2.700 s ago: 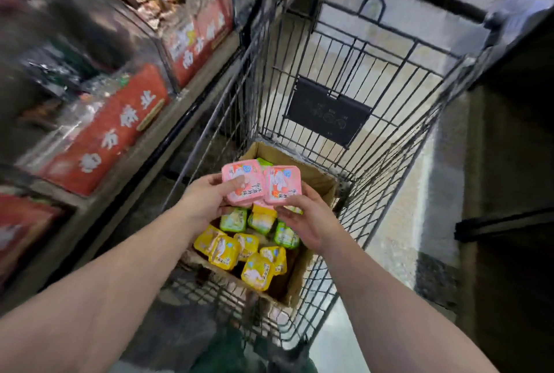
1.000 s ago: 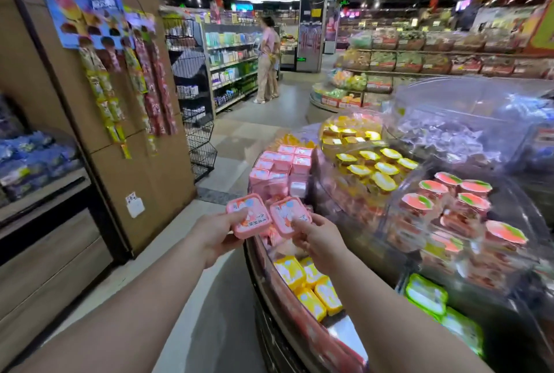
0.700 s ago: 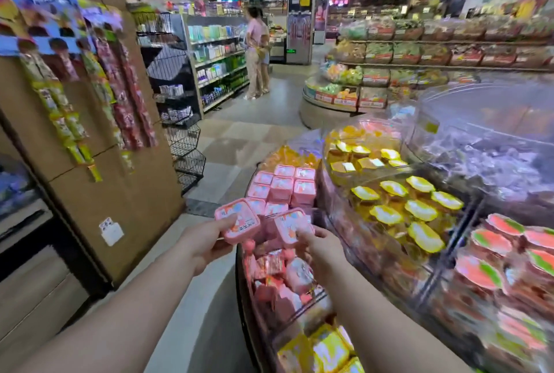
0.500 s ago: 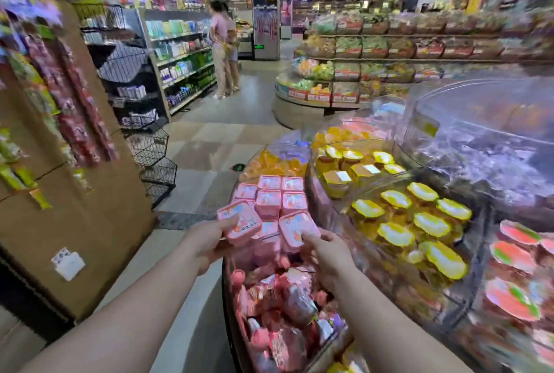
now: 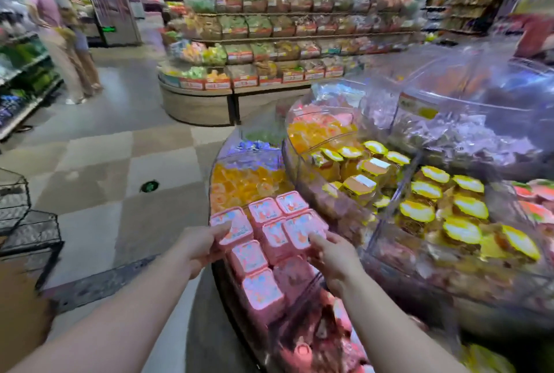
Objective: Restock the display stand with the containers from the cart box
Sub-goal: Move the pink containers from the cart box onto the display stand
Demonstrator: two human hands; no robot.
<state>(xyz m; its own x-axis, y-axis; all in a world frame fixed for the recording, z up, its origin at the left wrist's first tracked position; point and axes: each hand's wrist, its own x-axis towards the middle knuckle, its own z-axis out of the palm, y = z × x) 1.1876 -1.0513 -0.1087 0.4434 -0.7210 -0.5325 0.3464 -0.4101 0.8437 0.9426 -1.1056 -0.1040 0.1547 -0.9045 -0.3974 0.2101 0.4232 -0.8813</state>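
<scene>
My left hand (image 5: 200, 243) grips a pink square container (image 5: 235, 225) by its near edge, held over the left rim of the round display stand (image 5: 227, 282). My right hand (image 5: 331, 251) grips a second pink container (image 5: 302, 227) just above the stand's pink section. Several matching pink containers (image 5: 260, 285) lie in rows there, right under both hands. The cart and its box are out of view.
Clear bins of yellow-lidded cups (image 5: 443, 207) and orange jellies (image 5: 245, 180) sit right and behind the pink section. Black wire baskets (image 5: 21, 222) stand at left. A person (image 5: 60, 36) stands far left by shelves. Another round snack stand (image 5: 239, 78) is beyond the tiled floor.
I turned from the cart to the display stand, carrying both pink containers. In the last second both hands moved forward and down onto the pink section.
</scene>
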